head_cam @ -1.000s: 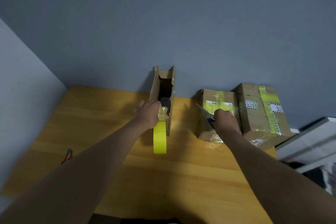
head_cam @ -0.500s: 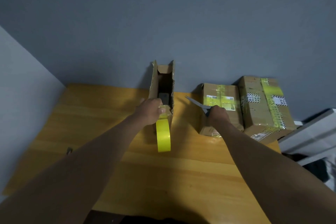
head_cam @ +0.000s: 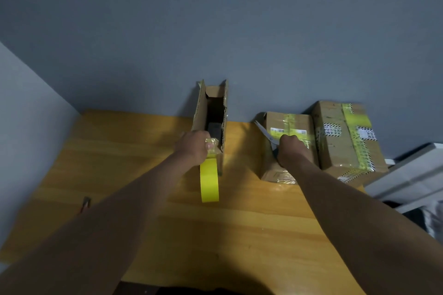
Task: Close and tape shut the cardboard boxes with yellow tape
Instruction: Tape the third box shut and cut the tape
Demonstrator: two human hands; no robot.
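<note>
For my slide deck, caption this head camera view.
Left hand presses yellow tape onto open narrow box; right hand holds scissors.

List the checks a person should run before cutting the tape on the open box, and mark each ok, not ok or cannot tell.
1. Left hand pins the tape end to the open box: ok.
2. Tape roll hangs free below the hand: ok.
3. Right hand holds the scissors: ok.
4. Scissors at the tape: not ok, they are off to the right, in front of a taped box.
5. Box flaps closed: not ok, top stands open.
6. Tape stuck firmly: cannot tell.
</note>
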